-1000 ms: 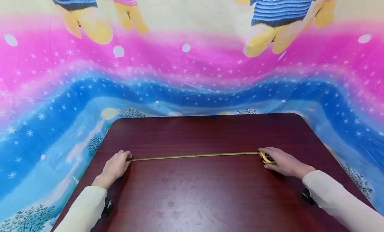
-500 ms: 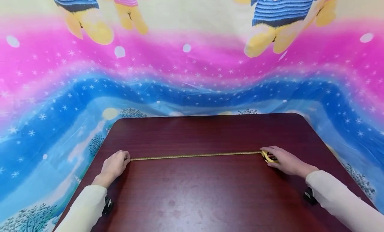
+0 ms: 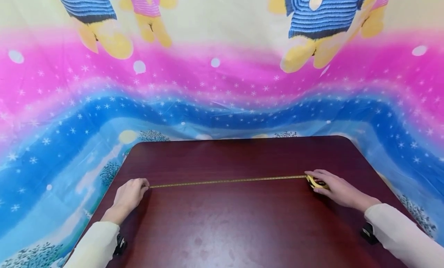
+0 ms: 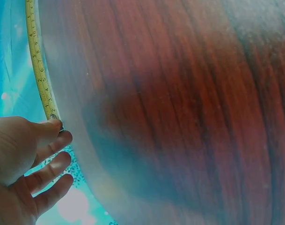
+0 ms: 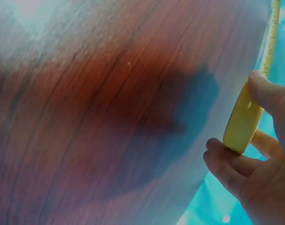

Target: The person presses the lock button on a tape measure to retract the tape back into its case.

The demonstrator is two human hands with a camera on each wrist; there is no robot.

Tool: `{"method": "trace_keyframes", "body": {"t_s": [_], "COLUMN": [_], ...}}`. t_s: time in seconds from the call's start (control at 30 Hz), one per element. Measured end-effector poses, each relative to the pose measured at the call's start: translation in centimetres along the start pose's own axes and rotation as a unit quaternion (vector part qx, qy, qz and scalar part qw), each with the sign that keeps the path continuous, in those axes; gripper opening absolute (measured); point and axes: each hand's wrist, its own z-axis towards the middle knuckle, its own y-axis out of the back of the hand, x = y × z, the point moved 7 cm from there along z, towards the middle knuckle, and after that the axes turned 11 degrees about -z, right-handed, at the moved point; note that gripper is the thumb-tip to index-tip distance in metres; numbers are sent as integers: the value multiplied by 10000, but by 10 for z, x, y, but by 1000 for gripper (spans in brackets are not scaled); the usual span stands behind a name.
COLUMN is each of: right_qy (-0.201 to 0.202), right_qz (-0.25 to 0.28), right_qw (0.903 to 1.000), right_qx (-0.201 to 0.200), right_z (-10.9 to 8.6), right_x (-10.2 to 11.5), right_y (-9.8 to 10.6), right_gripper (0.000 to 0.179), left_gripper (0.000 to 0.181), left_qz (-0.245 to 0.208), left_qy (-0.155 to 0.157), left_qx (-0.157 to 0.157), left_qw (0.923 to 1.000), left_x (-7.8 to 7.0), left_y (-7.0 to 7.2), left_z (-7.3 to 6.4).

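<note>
A yellow tape measure (image 5: 244,119) is stretched across the dark table from one hand to the other. My left hand (image 3: 130,196) pinches the free end of the blade (image 3: 225,181) between thumb and index finger; the left wrist view shows the metal hook (image 4: 53,117) at the thumb tip, its other fingers spread apart. On the right, my right hand (image 3: 341,189) grips the yellow-and-black case, thumb on one side and fingers round the other. Numbers run along the drawn-out blade, which looks straight and taut. Part of the case is hidden by the fingers.
The dark red-brown wooden table (image 3: 222,229) has rounded far corners and lies under both hands. Behind and beside it hangs a colourful printed cloth (image 3: 215,87) with bears and snowflakes. Black wrist devices (image 3: 369,233) sit at the cream sleeves (image 3: 399,225).
My right hand has shifted a little to the right with the case, and my left hand slightly to the left. The visible blade is a bit longer. The head view has tilted slightly up.
</note>
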Motion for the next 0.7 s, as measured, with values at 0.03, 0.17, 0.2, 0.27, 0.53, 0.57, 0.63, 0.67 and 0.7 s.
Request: {"method": "trace_keyframes", "body": {"t_s": [0.03, 0.17, 0.2, 0.27, 0.53, 0.57, 0.63, 0.67, 0.7], "right_qy": [-16, -71, -99, -92, 237, 292, 400, 471, 530], "right_qz": [28, 51, 34, 24, -149, -273, -470, -538, -619], "right_qw": [10000, 9999, 9998, 9998, 9991, 9981, 9955, 9940, 9922], "right_qx": [21, 135, 148, 165, -334, -470, -712, -831, -945], "right_z": [1, 2, 3, 1, 6, 6, 4, 3, 3], "right_x": [-1, -3, -3, -3, 9, 10, 12, 13, 14], "right_y": [0, -2, -2, -3, -2, -1, 1, 1, 2], "right_gripper": [60, 60, 60, 60, 53, 51, 46, 43, 40], "left_gripper": [10, 9, 9, 9, 10, 9, 9, 9, 9], "left_qz": [18, 10, -1, -29, 76, 84, 85, 84, 80], "left_qy": [8, -40, -65, -89, 45, 48, 72, 72, 76], "left_qx": [-13, -19, -16, -30, -151, -150, -150, -158, -170], "left_qw": [10000, 10000, 10000, 10000, 9998, 9998, 9998, 9998, 9998], "left_x": [1, 1, 1, 1, 4, 4, 4, 4, 4], "left_y": [2, 6, 7, 7, 15, 15, 13, 12, 11], "left_z": [-1, -2, -2, -2, -5, -5, -5, -5, -5]}}
